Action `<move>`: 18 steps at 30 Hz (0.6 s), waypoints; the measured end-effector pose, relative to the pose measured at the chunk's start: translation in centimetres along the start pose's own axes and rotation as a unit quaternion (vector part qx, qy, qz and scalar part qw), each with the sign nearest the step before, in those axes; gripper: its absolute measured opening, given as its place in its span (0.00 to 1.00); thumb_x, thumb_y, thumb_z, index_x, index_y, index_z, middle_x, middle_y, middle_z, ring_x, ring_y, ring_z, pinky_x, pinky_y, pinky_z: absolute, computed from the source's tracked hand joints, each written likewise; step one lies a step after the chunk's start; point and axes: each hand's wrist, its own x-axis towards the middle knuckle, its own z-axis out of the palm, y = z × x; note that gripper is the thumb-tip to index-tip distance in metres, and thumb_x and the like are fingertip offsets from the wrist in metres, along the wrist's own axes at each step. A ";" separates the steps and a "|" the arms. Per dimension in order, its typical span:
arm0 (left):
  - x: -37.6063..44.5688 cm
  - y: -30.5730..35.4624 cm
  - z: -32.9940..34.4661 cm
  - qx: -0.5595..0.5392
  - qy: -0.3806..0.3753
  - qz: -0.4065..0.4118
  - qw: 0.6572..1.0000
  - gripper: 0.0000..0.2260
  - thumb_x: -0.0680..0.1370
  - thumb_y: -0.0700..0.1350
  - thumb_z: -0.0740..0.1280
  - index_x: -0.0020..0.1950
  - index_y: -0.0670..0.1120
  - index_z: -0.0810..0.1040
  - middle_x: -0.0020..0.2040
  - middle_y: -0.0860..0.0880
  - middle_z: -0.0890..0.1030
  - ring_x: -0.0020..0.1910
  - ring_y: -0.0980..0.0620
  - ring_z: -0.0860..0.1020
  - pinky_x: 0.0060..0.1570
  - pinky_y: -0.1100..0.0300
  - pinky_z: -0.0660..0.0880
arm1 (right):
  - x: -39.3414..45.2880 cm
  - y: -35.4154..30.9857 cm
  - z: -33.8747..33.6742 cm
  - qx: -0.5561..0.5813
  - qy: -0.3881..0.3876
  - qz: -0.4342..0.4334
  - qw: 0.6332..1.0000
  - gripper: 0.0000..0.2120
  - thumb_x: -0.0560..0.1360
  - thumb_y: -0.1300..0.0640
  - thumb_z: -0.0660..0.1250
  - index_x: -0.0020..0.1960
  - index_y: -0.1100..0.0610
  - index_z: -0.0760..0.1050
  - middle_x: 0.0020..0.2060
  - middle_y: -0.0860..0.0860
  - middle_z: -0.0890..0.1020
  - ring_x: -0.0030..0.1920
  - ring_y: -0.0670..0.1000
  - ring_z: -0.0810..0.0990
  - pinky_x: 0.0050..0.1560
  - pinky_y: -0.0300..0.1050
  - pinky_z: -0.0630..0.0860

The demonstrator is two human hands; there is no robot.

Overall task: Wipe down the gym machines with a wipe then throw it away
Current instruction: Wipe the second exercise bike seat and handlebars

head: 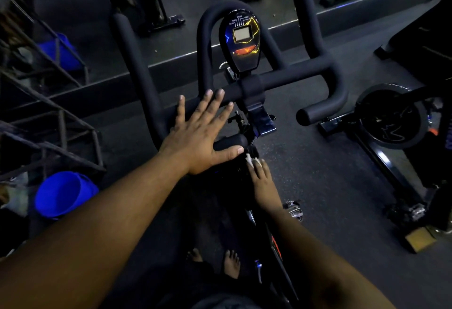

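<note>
From the head view, the left hand (195,135) lies flat, fingers straight and spread, across the spin bike's padded handlebar (288,77), most likely to steady the frame. Below it, the right hand (263,181) presses a small white wipe (250,159) against the black adjustment knob (253,151) under the bar; how far its fingers curl I cannot tell. The bar's foam looks matte and tubular, the console (243,40) glossy, the chrome clamp plate (263,120) shiny.

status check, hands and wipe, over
Left hand flat, open on handlebar. Right hand presses white wipe on bike frame below. Nothing blocking.
</note>
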 end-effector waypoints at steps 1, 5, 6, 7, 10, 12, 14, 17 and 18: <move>0.0 0.0 0.0 0.000 0.001 0.000 1.000 0.46 0.72 0.79 0.39 0.81 0.54 0.32 0.78 0.51 0.24 0.77 0.52 0.25 0.73 0.32 0.31 | -0.9 0.3 0.5 0.009 0.010 -0.012 1.000 0.33 0.80 0.65 0.61 0.82 0.56 0.53 0.81 0.56 0.54 0.81 0.60 0.45 0.77 0.49 0.56; 0.0 0.0 0.2 -0.003 -0.003 -0.001 1.000 0.47 0.71 0.79 0.39 0.82 0.54 0.33 0.79 0.52 0.25 0.77 0.53 0.25 0.73 0.32 0.31 | -3.1 0.8 -0.7 0.036 0.007 0.015 0.999 0.37 0.80 0.66 0.63 0.83 0.49 0.50 0.82 0.48 0.48 0.81 0.53 0.46 0.67 0.43 0.67; 0.0 0.0 0.3 -0.006 -0.005 -0.002 1.000 0.47 0.71 0.79 0.40 0.82 0.53 0.33 0.79 0.52 0.25 0.77 0.53 0.25 0.73 0.32 0.31 | -3.5 0.8 -1.2 0.031 0.005 0.028 0.999 0.36 0.80 0.67 0.61 0.83 0.49 0.51 0.82 0.49 0.50 0.81 0.53 0.51 0.67 0.45 0.70; -0.1 0.0 0.2 -0.008 -0.003 -0.001 1.000 0.47 0.72 0.79 0.40 0.82 0.53 0.33 0.79 0.52 0.25 0.77 0.53 0.25 0.73 0.32 0.30 | -3.9 0.7 -2.2 0.025 -0.005 0.049 0.998 0.35 0.80 0.67 0.59 0.82 0.48 0.52 0.82 0.50 0.52 0.80 0.55 0.56 0.66 0.48 0.71; -0.2 0.1 0.1 -0.017 0.004 -0.002 1.000 0.48 0.71 0.79 0.40 0.82 0.53 0.34 0.80 0.52 0.27 0.77 0.54 0.25 0.73 0.32 0.30 | -5.3 -0.4 -5.3 0.059 -0.017 0.073 0.995 0.29 0.82 0.61 0.56 0.81 0.46 0.59 0.79 0.51 0.64 0.76 0.55 0.67 0.69 0.51 0.72; -0.4 0.2 0.0 -0.022 0.008 -0.005 1.000 0.48 0.70 0.79 0.39 0.82 0.53 0.34 0.80 0.52 0.27 0.77 0.54 0.26 0.73 0.33 0.30 | -6.2 -3.1 -8.2 0.107 0.053 0.063 0.991 0.19 0.84 0.45 0.58 0.74 0.41 0.70 0.71 0.43 0.75 0.73 0.50 0.71 0.69 0.45 0.72; -0.4 0.3 0.2 -0.023 0.011 -0.007 1.000 0.49 0.69 0.80 0.37 0.82 0.53 0.34 0.80 0.52 0.28 0.77 0.54 0.26 0.73 0.33 0.30 | -6.7 -6.0 -11.3 0.160 0.175 0.040 0.971 0.20 0.84 0.46 0.58 0.76 0.40 0.66 0.72 0.39 0.73 0.73 0.42 0.70 0.70 0.36 0.69; -0.5 0.2 0.0 -0.023 0.019 -0.011 0.999 0.51 0.68 0.81 0.35 0.82 0.52 0.32 0.80 0.53 0.29 0.77 0.55 0.26 0.73 0.33 0.30 | -5.6 -9.8 -15.9 0.205 0.279 -0.019 0.938 0.22 0.86 0.54 0.55 0.80 0.49 0.61 0.76 0.42 0.68 0.74 0.39 0.66 0.73 0.36 0.64; -0.4 0.2 0.0 -0.022 0.020 -0.012 0.999 0.51 0.68 0.81 0.35 0.82 0.52 0.32 0.81 0.53 0.29 0.77 0.55 0.26 0.73 0.33 0.30 | -4.5 -10.3 -17.1 0.177 0.284 -0.052 0.941 0.21 0.86 0.52 0.54 0.79 0.50 0.64 0.76 0.43 0.68 0.76 0.40 0.65 0.75 0.39 0.62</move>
